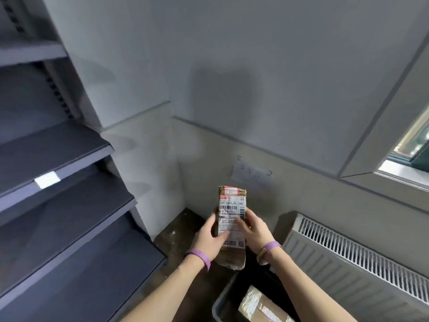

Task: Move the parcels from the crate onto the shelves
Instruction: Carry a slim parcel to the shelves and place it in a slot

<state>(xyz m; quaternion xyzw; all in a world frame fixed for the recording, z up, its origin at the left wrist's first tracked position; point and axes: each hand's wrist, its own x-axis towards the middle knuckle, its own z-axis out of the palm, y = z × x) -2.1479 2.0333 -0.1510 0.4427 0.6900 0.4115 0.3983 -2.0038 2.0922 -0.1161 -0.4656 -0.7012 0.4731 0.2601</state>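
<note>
A small brown cardboard parcel point(232, 205) with a white shipping label is held upright in mid-air above the crate. My left hand point(210, 238) grips its left side, thumb across the label. My right hand point(254, 228) grips its right side, fingers on the label. Both wrists wear purple bands. The dark crate point(220, 303) sits at the bottom of the view, and another taped brown parcel point(262, 307) lies inside it. Grey metal shelves point(58, 147) stand at the left, their boards bare where visible.
A white radiator point(362, 259) runs along the wall at the right. A wall socket point(253, 173) is behind the parcel. A window point(413, 147) shows at the far right. Dark speckled floor point(178, 231) lies between shelves and crate.
</note>
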